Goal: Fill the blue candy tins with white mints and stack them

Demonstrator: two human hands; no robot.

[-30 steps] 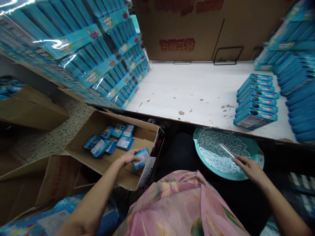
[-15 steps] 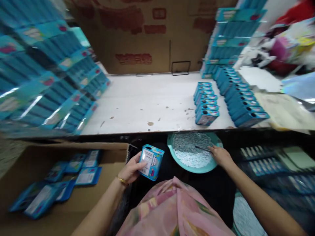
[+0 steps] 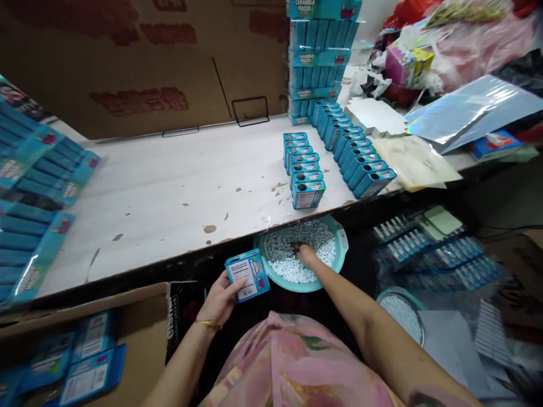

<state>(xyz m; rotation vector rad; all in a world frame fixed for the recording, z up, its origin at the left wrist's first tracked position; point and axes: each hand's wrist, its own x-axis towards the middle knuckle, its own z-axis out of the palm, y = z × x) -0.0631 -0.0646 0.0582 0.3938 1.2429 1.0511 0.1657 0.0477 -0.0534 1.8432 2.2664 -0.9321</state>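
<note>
My left hand (image 3: 220, 294) is closed on a blue container (image 3: 253, 282), with the thumb across its printed panel. The container is held slightly tilted, just beside the left rim of a teal basin (image 3: 301, 287). My right hand (image 3: 306, 256) is lowered into the basin, with the fingertips among small pale pellets (image 3: 291, 272). The fingertips are partly hidden; I cannot tell whether this hand is wide, narrow or gripping anything. The basin is positioned at the front edge of the white table (image 3: 169, 198). On the table, a short row of standing containers (image 3: 309, 195) shows round dark openings on top; a longer row (image 3: 373, 180) stands to its right. At my lower left, a cardboard box (image 3: 148, 339) contains further blue packs (image 3: 87, 380)
</note>
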